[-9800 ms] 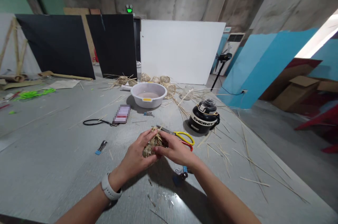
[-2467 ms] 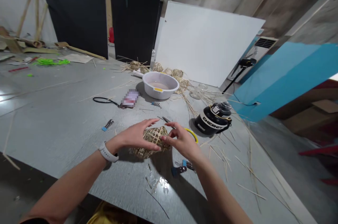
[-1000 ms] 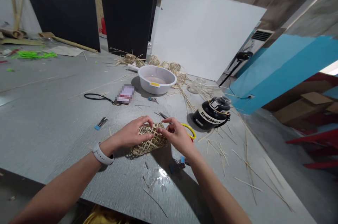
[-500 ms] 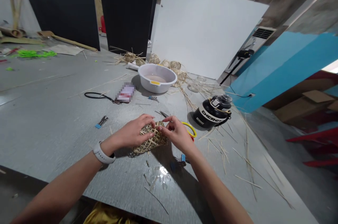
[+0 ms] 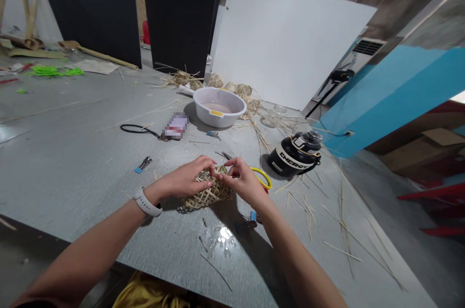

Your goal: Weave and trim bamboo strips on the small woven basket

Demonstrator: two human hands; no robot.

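Observation:
A small open-weave basket [image 5: 209, 195] of thin bamboo strips lies on its side on the grey table. My left hand [image 5: 194, 177] grips it from the left, thumb along the weave and fingers curled over the top. At its upper right edge my right hand [image 5: 242, 181] is closed, thumb and forefinger pinched on the rim strips. The fingertips of both hands nearly meet there. Behind my right hand lies a pair of scissors with yellow and red handles [image 5: 267, 179], partly hidden by that hand. A blue binder clip [image 5: 253, 217] rests beside my right wrist.
A white basin [image 5: 218, 119] of water stands beyond the hands, with woven balls [image 5: 244, 90] behind it. A black jug [image 5: 295, 155] stands to the right, near scattered bamboo strips [image 5: 307, 206]. A phone [image 5: 176, 126] and another clip [image 5: 143, 164] lie left. Water wets the table [image 5: 223, 245] in front.
The whole view has shifted slightly, so things appear a little further right. Both hands keep their hold on the basket, with only slight finger movement.

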